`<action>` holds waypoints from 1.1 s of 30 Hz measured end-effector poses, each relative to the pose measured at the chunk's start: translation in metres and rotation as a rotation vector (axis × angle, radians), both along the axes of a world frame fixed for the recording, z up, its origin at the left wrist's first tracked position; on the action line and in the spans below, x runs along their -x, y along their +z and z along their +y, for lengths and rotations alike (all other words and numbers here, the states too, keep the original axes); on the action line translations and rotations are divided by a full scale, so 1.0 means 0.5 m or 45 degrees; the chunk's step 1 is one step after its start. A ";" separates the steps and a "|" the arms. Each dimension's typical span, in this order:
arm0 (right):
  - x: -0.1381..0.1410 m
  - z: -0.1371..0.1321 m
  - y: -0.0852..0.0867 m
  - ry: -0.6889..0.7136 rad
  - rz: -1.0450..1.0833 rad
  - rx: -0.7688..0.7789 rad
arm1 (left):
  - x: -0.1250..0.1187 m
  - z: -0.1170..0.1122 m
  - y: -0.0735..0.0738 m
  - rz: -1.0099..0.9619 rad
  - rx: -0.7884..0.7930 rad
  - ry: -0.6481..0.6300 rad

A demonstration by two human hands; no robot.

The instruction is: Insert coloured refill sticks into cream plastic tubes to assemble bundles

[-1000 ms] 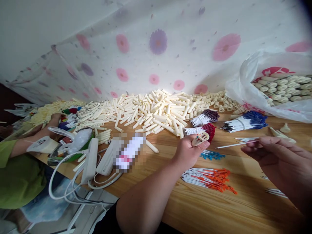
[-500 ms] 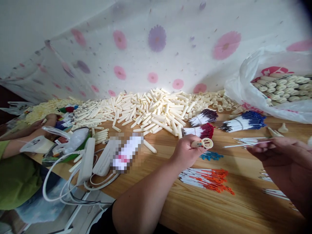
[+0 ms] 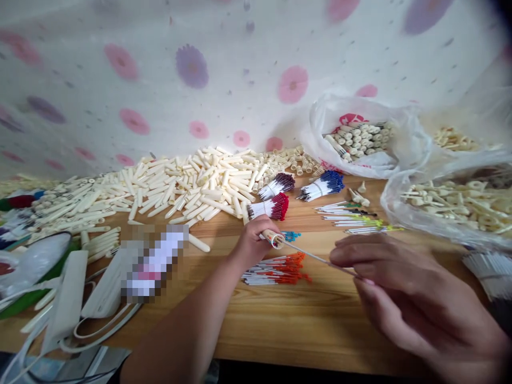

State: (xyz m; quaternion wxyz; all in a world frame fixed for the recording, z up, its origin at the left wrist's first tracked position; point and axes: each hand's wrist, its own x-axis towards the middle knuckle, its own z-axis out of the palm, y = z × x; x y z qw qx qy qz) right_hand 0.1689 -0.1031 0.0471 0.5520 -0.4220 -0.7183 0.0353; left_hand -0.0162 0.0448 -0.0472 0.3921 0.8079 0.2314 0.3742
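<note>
My left hand [image 3: 253, 241] is closed round a cream plastic pen barrel [image 3: 272, 238], its slotted open end pointing right towards me. Between the thumb and fingers of my right hand [image 3: 404, 288] is a thin white pen refill [image 3: 310, 255]. The refill's far end is at the barrel's mouth; how deep it reaches inside I cannot tell. Just below my left hand lie orange-ended refills [image 3: 276, 269], and blue ones [image 3: 292, 236] show beside it. Behind are bundles of red [image 3: 270, 206], dark brown [image 3: 277, 185] and blue refills [image 3: 322, 185].
Cream barrels [image 3: 192, 184] are heaped along the wall. At the back right stand plastic bags of assembled barrels [image 3: 362, 140] and small cream parts [image 3: 456, 205]. Loose refills [image 3: 352, 221] lie before them. Power strips [image 3: 66, 298] with cables sit at the left.
My right hand has moved left with the refill, bringing its end to the barrel's mouth. The view has swung right, showing more bags; the co-worker's arm has left the picture.
</note>
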 end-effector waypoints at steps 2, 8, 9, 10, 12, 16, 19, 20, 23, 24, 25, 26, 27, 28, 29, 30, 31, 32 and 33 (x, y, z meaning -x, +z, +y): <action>0.005 0.012 0.003 0.048 -0.112 -0.044 | -0.001 -0.002 0.006 0.031 -0.014 -0.020; 0.015 0.034 -0.027 0.088 -0.155 -0.140 | -0.009 -0.010 0.019 0.112 -0.010 -0.083; 0.018 0.036 -0.032 0.091 -0.154 -0.138 | -0.010 -0.010 0.020 0.123 -0.007 -0.086; 0.019 0.038 -0.035 0.091 -0.155 -0.134 | -0.011 -0.011 0.020 0.129 -0.004 -0.088; 0.022 0.040 -0.040 0.084 -0.163 -0.132 | -0.012 -0.011 0.020 0.127 -0.007 -0.090; 0.022 0.041 -0.042 0.044 -0.152 -0.107 | -0.012 -0.011 0.019 0.131 -0.039 -0.078; 0.023 0.039 -0.043 0.031 -0.074 -0.048 | -0.010 -0.012 0.018 0.192 -0.047 -0.049; 0.023 0.039 -0.046 0.032 -0.050 -0.035 | -0.009 -0.012 0.019 0.209 -0.057 -0.038; 0.024 0.045 -0.061 0.015 -0.067 -0.041 | -0.005 -0.012 0.022 0.235 -0.104 -0.021; 0.024 0.048 -0.068 -0.005 -0.110 -0.043 | -0.004 -0.013 0.023 0.239 -0.122 -0.016; 0.024 0.052 -0.074 -0.038 -0.158 -0.041 | -0.003 -0.014 0.025 0.246 -0.136 -0.010; 0.024 0.055 -0.081 -0.077 -0.207 -0.035 | -0.002 -0.015 0.027 0.255 -0.147 -0.001; 0.024 0.058 -0.086 -0.116 -0.247 -0.024 | -0.001 -0.016 0.029 0.263 -0.159 0.011; 0.023 0.061 -0.090 -0.148 -0.276 -0.013 | -0.001 -0.018 0.032 0.273 -0.172 0.022; 0.023 0.063 -0.093 -0.169 -0.294 -0.007 | 0.000 -0.020 0.034 0.289 -0.184 0.030; 0.022 0.064 -0.094 -0.178 -0.305 -0.002 | 0.001 -0.022 0.037 0.310 -0.195 0.030; 0.020 0.065 -0.095 -0.179 -0.311 0.001 | 0.001 -0.024 0.041 0.332 -0.203 0.022; 0.018 0.065 -0.095 -0.176 -0.316 -0.002 | 0.002 -0.026 0.044 0.354 -0.207 0.009; 0.016 0.065 -0.095 -0.178 -0.319 -0.008 | 0.003 -0.028 0.048 0.376 -0.207 -0.006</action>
